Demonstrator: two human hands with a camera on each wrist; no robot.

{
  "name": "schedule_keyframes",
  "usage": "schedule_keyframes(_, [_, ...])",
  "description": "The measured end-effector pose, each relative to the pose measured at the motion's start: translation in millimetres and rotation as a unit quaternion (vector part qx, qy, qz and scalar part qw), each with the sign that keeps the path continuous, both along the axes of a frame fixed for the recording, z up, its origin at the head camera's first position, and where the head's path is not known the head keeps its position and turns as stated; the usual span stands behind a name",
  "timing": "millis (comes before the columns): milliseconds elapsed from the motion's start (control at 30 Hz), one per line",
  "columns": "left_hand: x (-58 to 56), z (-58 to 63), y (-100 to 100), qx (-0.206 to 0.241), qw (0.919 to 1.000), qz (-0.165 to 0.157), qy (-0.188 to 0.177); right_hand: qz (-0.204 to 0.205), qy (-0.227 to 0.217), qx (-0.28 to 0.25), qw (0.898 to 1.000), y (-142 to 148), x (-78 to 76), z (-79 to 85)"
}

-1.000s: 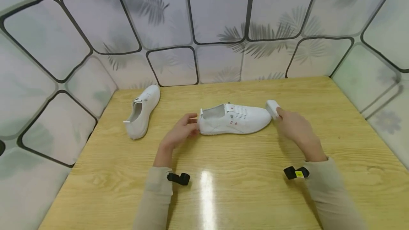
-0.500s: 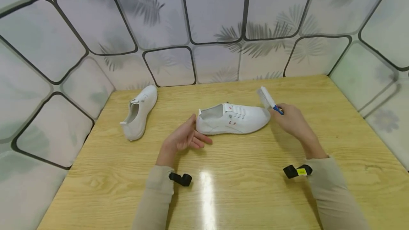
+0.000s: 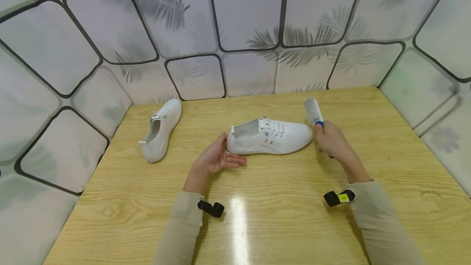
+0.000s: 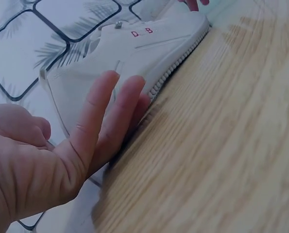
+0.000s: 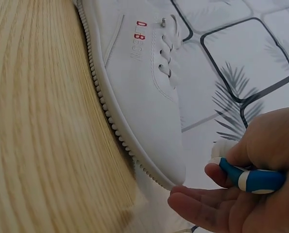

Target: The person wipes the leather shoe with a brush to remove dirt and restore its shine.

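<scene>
Brush (image 3: 313, 111) now at a different angle

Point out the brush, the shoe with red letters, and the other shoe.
Brush (image 3: 313, 111): head view, on its white head.
Shoe with red letters (image 3: 273, 138): head view, on the side facing the camera.
Other shoe (image 3: 165, 129): head view, on its side, right of the opening.

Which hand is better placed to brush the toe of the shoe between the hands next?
Probably the right hand: its grip holds the brush close to the toe. The left hand is at the heel, holding no tool.
</scene>
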State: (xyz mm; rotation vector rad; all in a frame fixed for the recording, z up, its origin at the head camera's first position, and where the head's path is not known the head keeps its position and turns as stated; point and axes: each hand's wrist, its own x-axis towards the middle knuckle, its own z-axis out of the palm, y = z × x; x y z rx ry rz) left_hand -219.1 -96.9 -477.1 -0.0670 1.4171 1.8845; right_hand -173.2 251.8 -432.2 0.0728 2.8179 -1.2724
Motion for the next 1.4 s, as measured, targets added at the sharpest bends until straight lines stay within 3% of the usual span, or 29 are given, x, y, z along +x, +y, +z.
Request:
schedule_keyframes(233, [3.0,4.2,3.2,0.016,0.9994,0.027,0.011,-0.003,-0.005,-0.005,1.000,-4.0,-0.4,1.0])
schedule_keyframes(500, [2.3,5.8,4.1,0.072,0.9930,0.042,0.084,-0.015,0.024,-0.088,0.996,-10.4,2.1,6.0])
schedule_keyframes(733, [-1.8,-0.6,6.6,0.014,0.9908,0.051,0.125,-0.034,0.036,-0.111,0.993,-15.5,0.9,2.8])
schedule_keyframes(900, [-2.0,-3.6,6.9,0.000,0.9890,0.037,0.143,-0.020,0.050,-0.141,0.989,-16.8,-2.6,-3.8])
schedule_keyframes(967, [-1.6,-3.6,7.2,0.001,0.9886,0.030,0.147,-0.014,0.076,-0.100,0.992,-17.7,-2.2,-3.8])
schedule_keyframes(1033, [-1.3,-3.3,7.3,0.003,0.9880,0.027,0.152,-0.014,0.112,-0.020,0.993,-22.4,2.0,1.2])
schedule_keyframes(1133, [-1.9,-4.3,6.4,0.008,0.9870,0.025,0.159,-0.020,0.181,0.108,0.977,-39.6,13.2,14.7])
schedule_keyframes(1200, [-2.6,-5.6,4.9,0.008,0.9866,0.025,0.161,-0.005,0.199,0.160,0.967,-57.3,22.5,23.7])
schedule_keyframes(1400, [-2.5,-11.7,1.4,0.004,0.9801,-0.001,0.199,0.078,0.198,0.232,0.949,-114.7,40.6,24.8])
